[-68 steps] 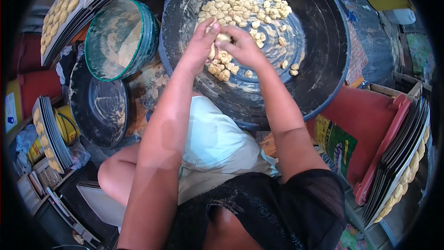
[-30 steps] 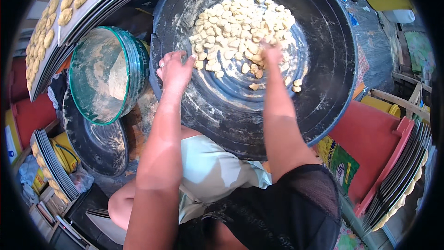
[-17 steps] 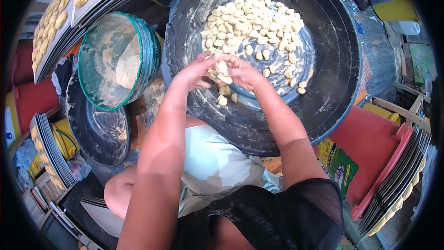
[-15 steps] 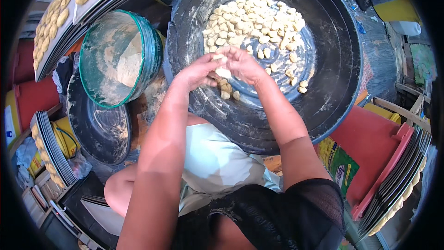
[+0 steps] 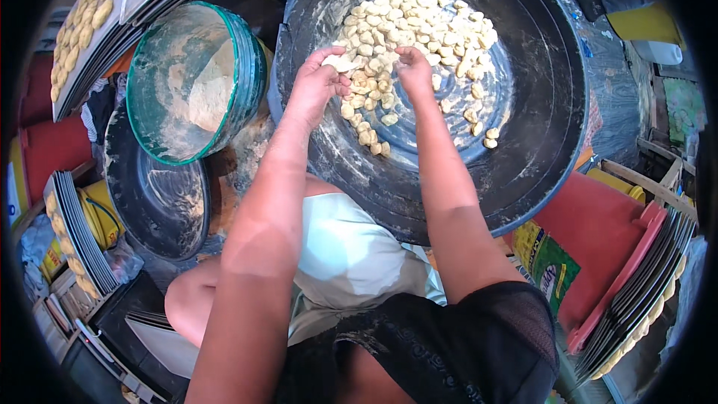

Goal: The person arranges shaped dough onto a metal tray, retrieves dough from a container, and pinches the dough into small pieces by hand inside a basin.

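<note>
Both hands curl over the near edge of the pale dough pieces (image 5: 407, 37) in the big black round basin (image 5: 538, 142), left hand (image 5: 318, 82) pinching one piece, right hand (image 5: 413, 69) closed on others.

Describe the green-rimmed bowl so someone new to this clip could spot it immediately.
Start at the big round black basin holding the pale dough pieces. Immediately to its left, beside the left hand, sits a tilted, flour-dusted bowl with a mound of flour inside. Its green rim sets it apart from the dark pan below it.
</note>
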The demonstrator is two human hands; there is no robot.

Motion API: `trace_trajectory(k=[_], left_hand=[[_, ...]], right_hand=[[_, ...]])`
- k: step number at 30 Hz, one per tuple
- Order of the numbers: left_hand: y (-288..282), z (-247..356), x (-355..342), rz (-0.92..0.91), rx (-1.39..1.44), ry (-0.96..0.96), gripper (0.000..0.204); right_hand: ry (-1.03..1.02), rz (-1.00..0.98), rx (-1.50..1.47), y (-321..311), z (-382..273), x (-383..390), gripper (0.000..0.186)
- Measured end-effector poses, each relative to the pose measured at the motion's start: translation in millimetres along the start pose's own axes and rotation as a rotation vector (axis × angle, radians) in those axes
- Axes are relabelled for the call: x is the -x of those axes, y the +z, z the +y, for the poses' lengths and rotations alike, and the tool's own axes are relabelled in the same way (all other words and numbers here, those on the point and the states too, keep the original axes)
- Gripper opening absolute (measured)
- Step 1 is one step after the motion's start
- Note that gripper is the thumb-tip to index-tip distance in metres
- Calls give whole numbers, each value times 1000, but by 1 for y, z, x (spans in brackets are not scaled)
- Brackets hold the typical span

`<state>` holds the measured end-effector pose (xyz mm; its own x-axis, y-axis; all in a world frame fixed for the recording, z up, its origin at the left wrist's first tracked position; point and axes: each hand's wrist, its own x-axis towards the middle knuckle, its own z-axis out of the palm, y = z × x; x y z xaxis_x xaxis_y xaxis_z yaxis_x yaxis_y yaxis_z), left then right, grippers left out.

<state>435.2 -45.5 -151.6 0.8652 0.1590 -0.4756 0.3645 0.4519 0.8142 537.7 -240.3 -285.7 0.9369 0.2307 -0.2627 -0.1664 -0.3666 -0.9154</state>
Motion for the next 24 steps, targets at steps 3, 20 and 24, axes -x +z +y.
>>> trace_trajectory(k=[3, 20, 24], left_hand=[[-10, -1, 0, 0, 108, 8, 23], [0, 0, 8, -228, -81, -193, 38], [13, 7, 11, -103, 163, -102, 41]], right_hand=[[76, -56, 474, 37, 4, 13, 57], [-66, -324, -470, 2, -111, 91, 37], [33, -106, -730, -5, -108, 97, 30]])
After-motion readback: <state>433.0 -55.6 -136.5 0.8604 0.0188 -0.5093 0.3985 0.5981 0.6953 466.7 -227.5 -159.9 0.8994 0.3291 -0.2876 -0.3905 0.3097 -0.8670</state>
